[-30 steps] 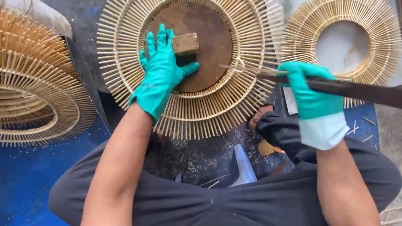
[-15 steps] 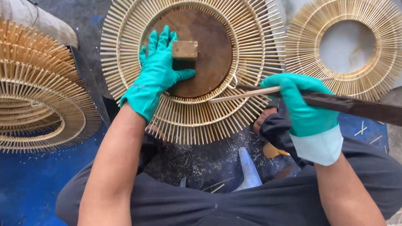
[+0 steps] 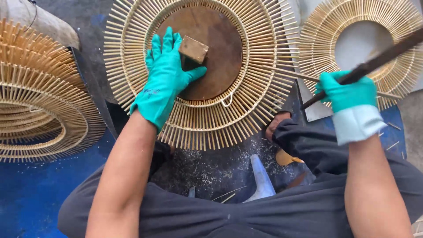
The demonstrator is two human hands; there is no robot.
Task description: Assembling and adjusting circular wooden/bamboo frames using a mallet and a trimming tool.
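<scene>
Two gloved hands are on the job over a sunburst frame of bamboo sticks, which lies flat in front of the person's knees. The left hand sits flat on the round brown wooden disc at the frame's middle, fingers spread and pointing away from the body, thumb hooked out to the right just under a small wooden block that rests on the disc, touching the hand's inner edge.

Over on the right, the right hand is fisted tight round a long dark blade, raised clear of the frame, its long axis slanting from lower left up toward the top right corner. The blade's near end pokes out below the fist, close to the frame's right rim, so the right hand is the nearer one to that edge. One thin loose stick juts sideways from the ring toward that hand.

A second finished sunburst frame lies beyond the blade, and a stack of bamboo rings sits well off to the left on blue sheeting. Shavings dust the dark ground between the knees.
</scene>
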